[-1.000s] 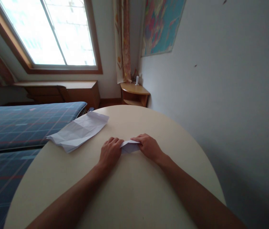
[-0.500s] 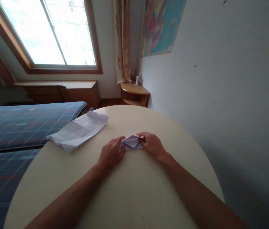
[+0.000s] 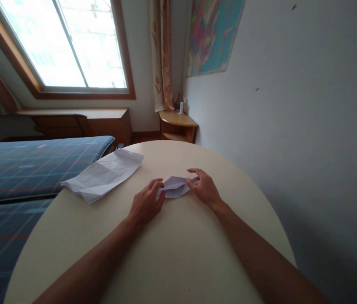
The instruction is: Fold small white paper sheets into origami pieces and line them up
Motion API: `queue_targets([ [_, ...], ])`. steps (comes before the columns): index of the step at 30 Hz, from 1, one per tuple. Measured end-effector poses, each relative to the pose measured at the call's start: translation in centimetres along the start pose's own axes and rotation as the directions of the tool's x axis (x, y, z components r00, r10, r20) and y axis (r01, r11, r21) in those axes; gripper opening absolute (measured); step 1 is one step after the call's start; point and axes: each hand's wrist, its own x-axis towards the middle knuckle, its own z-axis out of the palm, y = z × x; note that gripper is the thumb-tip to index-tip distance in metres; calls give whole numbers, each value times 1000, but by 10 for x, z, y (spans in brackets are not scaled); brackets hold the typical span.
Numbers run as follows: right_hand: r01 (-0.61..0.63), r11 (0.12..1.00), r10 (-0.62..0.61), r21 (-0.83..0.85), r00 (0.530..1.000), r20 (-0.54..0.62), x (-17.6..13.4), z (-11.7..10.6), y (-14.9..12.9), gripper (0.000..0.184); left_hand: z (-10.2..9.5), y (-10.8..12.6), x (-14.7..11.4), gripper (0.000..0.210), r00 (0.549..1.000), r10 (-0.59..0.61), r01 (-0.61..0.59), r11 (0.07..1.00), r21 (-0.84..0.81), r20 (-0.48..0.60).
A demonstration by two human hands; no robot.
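Observation:
A small folded piece of white paper [image 3: 176, 188] rests on the round cream table [image 3: 178, 245], its upper layer partly raised along a crease. At its left end, my left hand [image 3: 147, 200] pinches the paper between thumb and fingers. My right hand [image 3: 206, 188] grips the right end with the thumb and a finger, while the index finger is lifted and curved above it. Part of each end of the paper is hidden behind the fingers.
A larger creased sheet of paper [image 3: 105, 175] lies at the table's left edge. Beyond that edge is a bed with a blue plaid mattress [image 3: 39, 164]. A white wall [image 3: 292, 147] rises on the right; a wooden corner shelf [image 3: 178, 119] stands behind the table.
The folded paper's flap has changed shape, now showing a long central ridge and a wider lower layer. My right index finger has lifted off the paper; the left hand stays nearly in place.

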Motion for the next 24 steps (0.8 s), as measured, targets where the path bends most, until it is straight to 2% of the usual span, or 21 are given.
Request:
queue_targets([
  [3, -42, 999, 42, -24, 999, -14, 0, -2, 0, 31, -3, 1, -1, 22, 1000, 22, -22, 999, 31, 3],
  [6, -71, 996, 73, -60, 997, 23, 0, -5, -3, 25, -1, -2, -1, 29, 1000, -6, 6, 999, 40, -10],
  [12, -55, 992, 62, -114, 996, 57, -3, -6, -8, 18, 6, -15, 4, 32, 994, -19, 22, 999, 24, -105],
  [14, 7, 993, 2, -117, 997, 78, -3, -8, -8, 22, 8, -18, 5, 31, 993, -33, 36, 999, 25, -116],
  [16, 134, 987, -121, -93, 984, 132, -4, -13, -8, 24, 9, -20, 6, 31, 992, -42, 46, 999, 30, -117],
  [19, 347, 935, -318, -77, 913, 255, -7, -21, -7, 21, 11, -23, 7, 31, 994, -31, 37, 998, 50, -109],
  [21, 418, 902, -366, -108, 872, 324, -9, -26, -6, 23, 12, -25, 7, 32, 995, -16, 24, 997, 69, -103],
  [24, 438, 886, -359, -154, 857, 370, -11, -29, -3, 30, 13, -27, 6, 34, 995, -10, 18, 997, 77, -97],
])
